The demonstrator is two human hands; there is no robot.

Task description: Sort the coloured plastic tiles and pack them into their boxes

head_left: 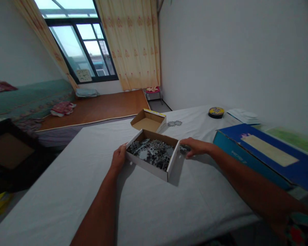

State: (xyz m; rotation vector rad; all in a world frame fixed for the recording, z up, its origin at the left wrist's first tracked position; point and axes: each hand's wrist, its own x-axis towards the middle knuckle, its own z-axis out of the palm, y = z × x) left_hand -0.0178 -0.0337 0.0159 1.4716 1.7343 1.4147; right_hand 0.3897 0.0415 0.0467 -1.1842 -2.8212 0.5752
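A shallow white cardboard box [147,166] with a brown inside is full of small grey puzzle-like pieces [154,150]. My left hand [118,158] grips its left corner, fingers partly hidden behind the wall. At the right corner, my right hand [195,147] has its fingertips against the box edge, with the thumb lower and a little apart. Shadows fall on the cloth around the box; whether it is lifted I cannot tell. A few dark grey pieces [184,149] lie beside my right fingers. Just behind stands an open box lid [150,123], brown inside.
White cloth covers the table [154,212]. Linked grey pieces [175,123] lie beyond the box. To the right are a large blue box [254,150], a round yellow-and-black tin [216,112] and a white stack [243,116]. A dark chair-like object [12,153] stands left.
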